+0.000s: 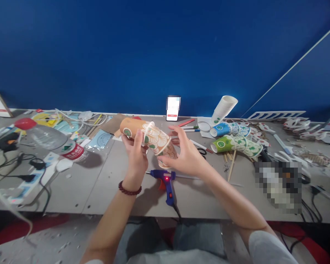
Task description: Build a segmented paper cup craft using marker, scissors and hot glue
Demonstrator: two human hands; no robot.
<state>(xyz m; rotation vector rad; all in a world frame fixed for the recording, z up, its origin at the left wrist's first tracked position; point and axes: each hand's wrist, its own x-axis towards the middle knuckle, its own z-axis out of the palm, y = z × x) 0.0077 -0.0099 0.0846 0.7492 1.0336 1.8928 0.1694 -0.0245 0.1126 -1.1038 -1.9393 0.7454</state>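
A curved chain of orange-and-white patterned paper cups (157,138) is held up above the table, each cup tilted into the one beside it. My left hand (136,152) is closed around it near the joint of the first two cups, thumb on the near side. At the lower right end, my right hand (185,152) curls round the last cup, its thumb at the rim and its fingers partly behind. Under the cups lies a blue glue gun (167,183) with a red light lit.
Joined blue cups (229,129), joined green cups (236,145) and a leaning stack of white cups (224,108) are at right. A phone (172,110) stands against the wall. On the left are a tipped plastic bottle (53,139) and a power strip (37,181).
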